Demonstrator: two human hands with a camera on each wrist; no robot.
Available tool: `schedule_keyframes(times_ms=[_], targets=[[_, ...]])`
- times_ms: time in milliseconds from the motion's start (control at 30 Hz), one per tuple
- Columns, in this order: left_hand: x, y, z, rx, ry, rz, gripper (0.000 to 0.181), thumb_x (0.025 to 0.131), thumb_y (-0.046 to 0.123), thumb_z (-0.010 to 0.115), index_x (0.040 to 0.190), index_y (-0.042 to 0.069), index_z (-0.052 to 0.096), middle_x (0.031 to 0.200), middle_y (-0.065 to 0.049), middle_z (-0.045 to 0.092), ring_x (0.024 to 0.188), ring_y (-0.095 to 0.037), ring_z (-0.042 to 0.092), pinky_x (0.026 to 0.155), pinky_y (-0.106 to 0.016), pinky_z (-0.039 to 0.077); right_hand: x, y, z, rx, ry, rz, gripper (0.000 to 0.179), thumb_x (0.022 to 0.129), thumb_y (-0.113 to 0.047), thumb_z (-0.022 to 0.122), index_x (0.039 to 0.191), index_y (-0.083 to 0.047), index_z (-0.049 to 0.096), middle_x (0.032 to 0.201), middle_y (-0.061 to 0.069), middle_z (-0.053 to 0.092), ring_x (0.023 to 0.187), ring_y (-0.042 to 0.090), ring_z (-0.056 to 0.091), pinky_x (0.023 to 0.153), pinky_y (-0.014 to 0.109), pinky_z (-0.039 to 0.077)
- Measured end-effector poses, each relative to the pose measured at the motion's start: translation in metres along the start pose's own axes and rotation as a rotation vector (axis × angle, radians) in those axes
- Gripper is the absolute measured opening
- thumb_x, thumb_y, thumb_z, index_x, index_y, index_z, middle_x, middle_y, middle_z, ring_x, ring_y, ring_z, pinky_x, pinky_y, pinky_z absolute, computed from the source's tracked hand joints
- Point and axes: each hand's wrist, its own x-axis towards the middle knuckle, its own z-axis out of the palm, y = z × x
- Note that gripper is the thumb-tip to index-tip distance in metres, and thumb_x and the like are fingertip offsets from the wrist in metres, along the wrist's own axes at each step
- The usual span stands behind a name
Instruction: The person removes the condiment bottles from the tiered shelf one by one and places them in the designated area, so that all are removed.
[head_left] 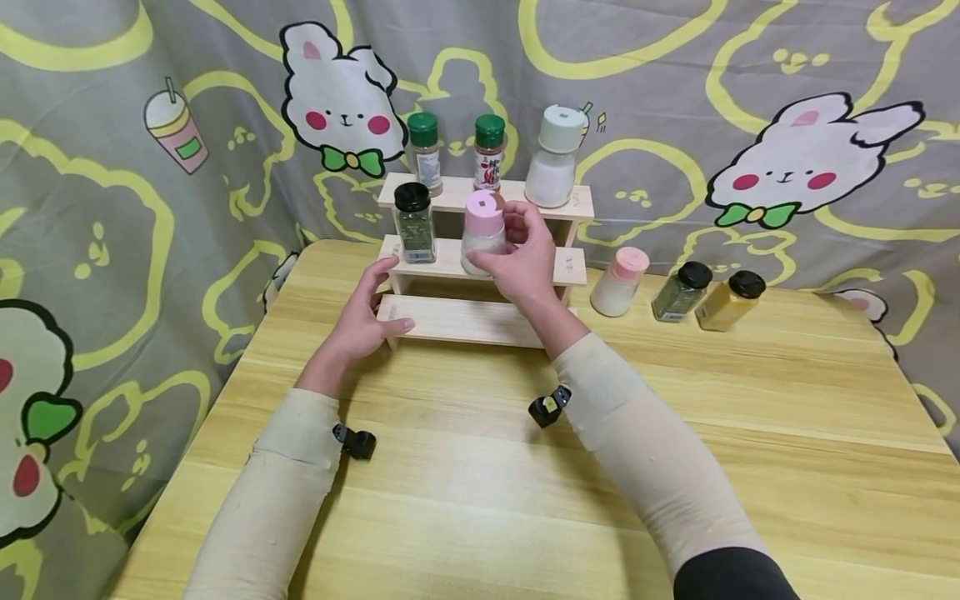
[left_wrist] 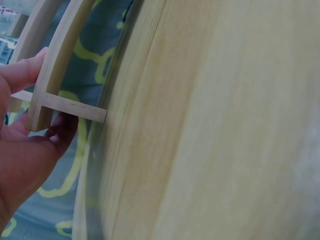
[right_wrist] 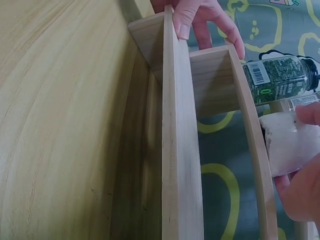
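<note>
My right hand (head_left: 531, 265) grips a pink-lidded shaker jar (head_left: 483, 221) of white contents on the middle step of a three-step wooden rack (head_left: 472, 320). In the right wrist view the jar's white body (right_wrist: 289, 142) appears sideways at the step's edge; whether its base touches is hard to tell. My left hand (head_left: 362, 323) holds the rack's left end, thumb on top of the lowest step and fingers around the side. A black-lidded jar of green herbs (head_left: 416, 225) stands left on the middle step.
Along the top step stand two green-lidded bottles (head_left: 426, 158) and a pale-lidded shaker (head_left: 552, 171). Right of the rack, on the table (head_left: 450, 500), are another pink-lidded shaker (head_left: 617, 287), a black-lidded herb jar (head_left: 678, 296) and a yellow jar (head_left: 727, 304). A patterned curtain (head_left: 645, 100) hangs behind.
</note>
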Motion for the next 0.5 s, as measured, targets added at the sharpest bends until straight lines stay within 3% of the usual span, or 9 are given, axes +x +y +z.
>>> schedule_keyframes(times_ms=[267, 500], targets=[[0.000, -0.002, 0.000, 0.007, 0.001, 0.014, 0.094, 0.079, -0.015, 0.075, 0.155, 0.020, 0.032, 0.157, -0.011, 0.030, 0.135, -0.037, 0.037, 0.107, -0.054, 0.033, -0.005, -0.002, -0.001, 0.008, -0.016, 0.018, 0.065, 0.068, -0.002, 0.091, 0.123, -0.010, 0.056, 0.114, 0.005, 0.060, 0.105, 0.017, 0.057, 0.091, 0.031, 0.049], [0.000, -0.001, 0.000, 0.009, 0.007, 0.012, 0.094, 0.078, -0.016, 0.075, 0.154, 0.019, 0.033, 0.158, -0.008, 0.029, 0.141, -0.030, 0.029, 0.110, -0.051, 0.028, -0.011, -0.003, -0.004, 0.021, -0.038, 0.018, 0.064, 0.069, -0.001, 0.090, 0.123, -0.008, 0.056, 0.115, 0.006, 0.059, 0.107, 0.017, 0.055, 0.092, 0.030, 0.049]])
